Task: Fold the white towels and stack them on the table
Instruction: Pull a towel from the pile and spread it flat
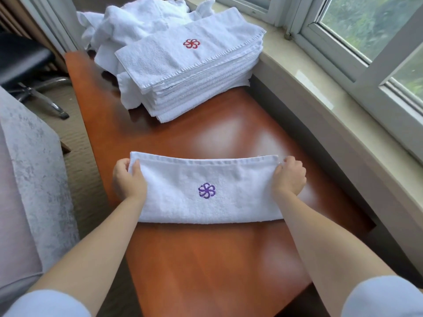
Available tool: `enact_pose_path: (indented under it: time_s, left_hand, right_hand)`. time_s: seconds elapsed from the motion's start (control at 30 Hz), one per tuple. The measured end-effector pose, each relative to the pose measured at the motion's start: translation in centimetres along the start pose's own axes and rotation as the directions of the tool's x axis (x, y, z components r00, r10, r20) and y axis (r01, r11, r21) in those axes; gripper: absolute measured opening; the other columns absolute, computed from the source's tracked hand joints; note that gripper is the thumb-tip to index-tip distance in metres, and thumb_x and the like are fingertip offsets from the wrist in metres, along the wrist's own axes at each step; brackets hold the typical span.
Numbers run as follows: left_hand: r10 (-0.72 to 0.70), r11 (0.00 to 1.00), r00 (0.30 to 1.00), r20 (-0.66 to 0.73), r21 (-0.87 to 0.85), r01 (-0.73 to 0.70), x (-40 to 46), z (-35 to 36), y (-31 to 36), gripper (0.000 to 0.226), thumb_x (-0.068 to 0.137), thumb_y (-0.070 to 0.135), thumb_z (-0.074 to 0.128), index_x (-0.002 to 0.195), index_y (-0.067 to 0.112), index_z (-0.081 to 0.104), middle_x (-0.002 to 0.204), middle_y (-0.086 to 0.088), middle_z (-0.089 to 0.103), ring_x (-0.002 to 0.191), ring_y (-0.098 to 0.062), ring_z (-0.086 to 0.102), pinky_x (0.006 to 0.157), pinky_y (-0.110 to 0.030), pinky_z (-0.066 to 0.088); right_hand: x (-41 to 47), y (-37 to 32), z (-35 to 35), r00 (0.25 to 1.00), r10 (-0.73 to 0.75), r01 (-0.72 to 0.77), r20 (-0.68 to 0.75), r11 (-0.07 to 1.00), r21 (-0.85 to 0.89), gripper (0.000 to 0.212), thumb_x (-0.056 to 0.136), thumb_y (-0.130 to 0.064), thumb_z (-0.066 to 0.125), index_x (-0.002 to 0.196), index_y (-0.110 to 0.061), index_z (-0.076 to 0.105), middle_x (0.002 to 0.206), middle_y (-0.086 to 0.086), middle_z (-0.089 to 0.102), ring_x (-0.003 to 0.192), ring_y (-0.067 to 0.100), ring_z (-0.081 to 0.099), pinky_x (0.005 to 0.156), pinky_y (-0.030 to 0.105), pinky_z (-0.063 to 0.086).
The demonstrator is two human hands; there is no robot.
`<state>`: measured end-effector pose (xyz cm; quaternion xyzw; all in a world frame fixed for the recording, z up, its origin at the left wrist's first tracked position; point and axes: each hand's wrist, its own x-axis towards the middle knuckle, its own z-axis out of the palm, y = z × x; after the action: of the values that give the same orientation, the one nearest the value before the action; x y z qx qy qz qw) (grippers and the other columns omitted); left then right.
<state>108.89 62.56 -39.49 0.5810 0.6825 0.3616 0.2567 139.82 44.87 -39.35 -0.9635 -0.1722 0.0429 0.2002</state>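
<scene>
A glossy wooden table (206,138) runs along a window sill (320,92). Near its front edge lies a folded towel (206,202); the left hand (128,179) and right hand (289,177) pinch its far corners. A stack of folded towels (190,72) sits at the far end beside a loose pile (137,21).

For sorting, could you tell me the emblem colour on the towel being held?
Purple emblem, clearest in the head view.

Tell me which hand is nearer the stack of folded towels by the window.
Right, though only slightly. The right hand holds the near towel's right end, below the stack and a little to its right. The left hand holds the left end, farther off to the stack's lower left.
</scene>
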Motion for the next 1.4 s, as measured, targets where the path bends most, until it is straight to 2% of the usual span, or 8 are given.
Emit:
enact_pose_path:
  time_s: [0.13, 0.33, 0.43, 0.6, 0.83, 1.07, 1.17, 1.4]
  left_hand:
    - [-0.278, 0.922, 0.941, 0.192, 0.328, 0.205, -0.2, 0.0, -1.5, 0.059, 0.086, 0.037, 0.066, 0.135, 0.011, 0.045, 0.131, -0.012, 0.051, 0.119, -0.034, 0.050, 0.097, -0.048, 0.046]
    - [-0.487, 0.868, 0.752, 0.444, 0.343, 0.360, -1.5, -3.9, -1.3, 0.054, 0.079, 0.039, 0.075, 0.116, 0.004, 0.055, 0.105, -0.009, 0.061, 0.091, -0.030, 0.058, 0.077, -0.038, 0.048]
    - [-0.492, 0.866, 0.673, 0.553, 0.234, 0.441, -3.3, -6.9, -1.0, 0.043, 0.081, 0.029, 0.075, 0.111, 0.006, 0.055, 0.085, -0.004, 0.054, 0.074, -0.023, 0.054, 0.071, -0.034, 0.044]
    - [-0.511, 0.753, 0.416, 0.752, 0.157, 0.639, -6.8, -12.4, -0.7, 0.033, 0.080, 0.032, 0.074, 0.103, 0.010, 0.063, 0.089, -0.011, 0.070, 0.080, -0.028, 0.067, 0.065, -0.032, 0.052]
    - [-0.351, 0.689, 0.426, 0.833, -0.078, 0.720, -10.7, -17.5, -0.7, 0.027, 0.086, 0.026, 0.068, 0.109, 0.012, 0.064, 0.105, -0.016, 0.070, 0.092, -0.032, 0.067, 0.075, -0.038, 0.054]
    - [-0.233, 0.611, 0.508, 0.829, -0.282, 0.740, -14.3, -20.9, 2.2, 0.024, 0.089, 0.025, 0.062, 0.108, 0.013, 0.065, 0.106, -0.016, 0.071, 0.096, -0.034, 0.066, 0.080, -0.042, 0.052]
    - [-0.203, 0.576, 0.593, 0.779, -0.395, 0.716, -15.2, -22.1, 2.9, 0.018, 0.093, 0.023, 0.054, 0.101, 0.011, 0.064, 0.088, -0.012, 0.074, 0.086, -0.029, 0.066, 0.075, -0.038, 0.050]
    - [-0.134, 0.520, 0.685, 0.716, -0.537, 0.664, -13.3, -26.4, 2.9, 0.026, 0.096, 0.025, 0.045, 0.099, 0.007, 0.063, 0.076, -0.010, 0.073, 0.068, -0.023, 0.069, 0.071, -0.035, 0.047]
  right_hand:
    - [-1.2, 0.7, 0.5, 0.963, 0.168, -0.167, 0.211, 0.986, -0.026, 0.048, 0.096, -0.041, 0.048, 0.129, -0.006, 0.049, 0.131, 0.016, 0.049, 0.122, 0.035, 0.046, 0.097, 0.042, 0.039]
    - [-4.0, 2.2, -1.7, 0.862, 0.188, -0.282, 0.472, 0.950, 0.137, 0.038, 0.087, -0.038, 0.058, 0.111, -0.008, 0.055, 0.095, 0.003, 0.059, 0.089, 0.029, 0.058, 0.075, 0.033, 0.045]
    - [-7.0, 2.2, -3.5, 0.876, 0.129, -0.231, 0.464, 0.958, 0.168, 0.031, 0.085, -0.034, 0.055, 0.102, -0.009, 0.058, 0.095, 0.007, 0.064, 0.086, 0.029, 0.061, 0.072, 0.032, 0.046]
    - [-12.8, 2.5, -6.3, 0.937, 0.035, -0.130, 0.346, 0.958, 0.254, 0.024, 0.086, -0.029, 0.055, 0.102, -0.012, 0.051, 0.088, 0.001, 0.058, 0.079, 0.024, 0.057, 0.063, 0.030, 0.039]
    - [-18.5, 2.6, -9.5, 0.918, -0.007, -0.191, 0.398, 0.869, 0.456, 0.008, 0.081, -0.021, 0.054, 0.082, -0.014, 0.051, 0.077, 0.001, 0.056, 0.067, 0.018, 0.054, 0.055, 0.027, 0.036]
    - [-21.1, -0.5, -12.0, 0.795, -0.059, -0.453, 0.604, 0.605, 0.655, 0.008, 0.085, -0.025, 0.062, 0.085, -0.017, 0.058, 0.083, -0.001, 0.062, 0.073, 0.018, 0.061, 0.059, 0.028, 0.045]
    - [-22.1, -2.1, -11.9, 0.735, -0.083, -0.553, 0.672, 0.501, 0.666, 0.024, 0.083, -0.033, 0.066, 0.099, -0.020, 0.056, 0.094, -0.001, 0.063, 0.091, 0.024, 0.063, 0.085, 0.037, 0.051]
    - [-26.4, -6.4, -12.8, 0.638, -0.158, -0.663, 0.753, 0.383, 0.643, 0.062, 0.077, -0.049, 0.069, 0.126, -0.015, 0.054, 0.119, 0.007, 0.064, 0.105, 0.028, 0.063, 0.095, 0.040, 0.049]
